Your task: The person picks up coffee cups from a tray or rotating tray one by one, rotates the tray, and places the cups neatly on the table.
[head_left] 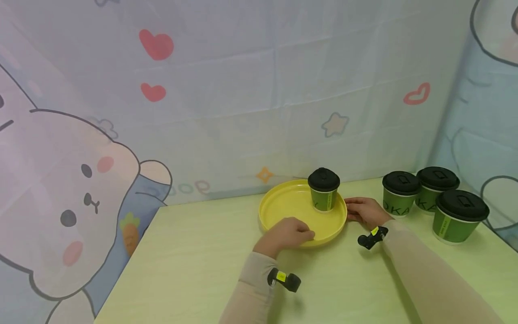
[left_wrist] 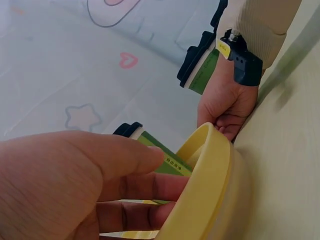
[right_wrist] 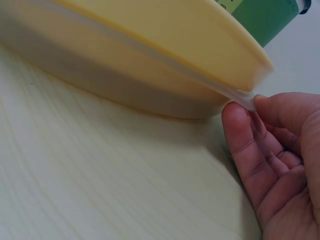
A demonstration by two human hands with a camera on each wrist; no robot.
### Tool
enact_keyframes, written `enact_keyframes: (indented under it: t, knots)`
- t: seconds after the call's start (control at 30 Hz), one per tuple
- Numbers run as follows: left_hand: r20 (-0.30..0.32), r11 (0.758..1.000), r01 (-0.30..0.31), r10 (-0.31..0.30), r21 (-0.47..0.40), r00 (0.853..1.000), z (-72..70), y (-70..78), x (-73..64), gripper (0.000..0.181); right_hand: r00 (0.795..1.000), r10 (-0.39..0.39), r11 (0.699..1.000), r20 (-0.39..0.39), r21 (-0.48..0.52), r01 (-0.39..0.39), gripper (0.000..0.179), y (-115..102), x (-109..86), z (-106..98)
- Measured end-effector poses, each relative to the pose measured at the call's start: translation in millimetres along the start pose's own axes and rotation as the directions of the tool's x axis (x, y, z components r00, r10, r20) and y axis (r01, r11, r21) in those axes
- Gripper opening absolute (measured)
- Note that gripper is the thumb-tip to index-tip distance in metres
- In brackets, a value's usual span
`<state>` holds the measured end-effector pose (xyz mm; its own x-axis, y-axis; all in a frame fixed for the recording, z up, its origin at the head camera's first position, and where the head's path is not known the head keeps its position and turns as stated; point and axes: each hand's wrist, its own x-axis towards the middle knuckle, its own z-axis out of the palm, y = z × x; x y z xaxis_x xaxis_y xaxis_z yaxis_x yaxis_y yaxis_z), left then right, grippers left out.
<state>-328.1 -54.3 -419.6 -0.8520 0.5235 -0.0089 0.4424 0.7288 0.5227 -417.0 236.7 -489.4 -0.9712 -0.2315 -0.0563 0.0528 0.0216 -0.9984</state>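
Observation:
A round yellow tray (head_left: 283,211) with a raised rim lies on the table. On it, toward the right, stands a green paper cup (head_left: 323,200) with a black lid. My left hand (head_left: 285,234) reaches over the tray's front rim. In the left wrist view its fingers (left_wrist: 150,187) extend inside the tray, against or close to the inner wall. At the right side of the tray is my right hand (head_left: 368,212). In the right wrist view, thumb and forefinger (right_wrist: 237,122) pinch the tray's thin outer lip. Its other fingers are curled beneath.
Several more lidded green cups stand to the right, beyond my right hand: one cup (head_left: 398,198), another cup (head_left: 430,191) behind it, and a wider cup (head_left: 457,220) nearer. A printed curtain (head_left: 226,112) hangs along the back of the table (head_left: 182,270).

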Motion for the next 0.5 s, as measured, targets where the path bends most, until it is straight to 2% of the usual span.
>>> enact_keyframes:
  t: [0.23, 0.5]
  knots:
    - [0.004, 0.999, 0.024, -0.024, -0.037, 1.0, -3.5, -8.8, -2.3, 0.028, 1.0, 0.013, 1.0, -0.008, -0.001, -0.013, 0.053, 3.1, 4.2, -2.6]
    - [-0.002, 0.999, 0.038, -0.038, -0.028, 0.999, -6.8, -14.2, -5.0, 0.026, 1.0, 0.015, 1.0, -0.001, 0.002, -0.015, 0.053, 5.7, 6.1, -5.5]
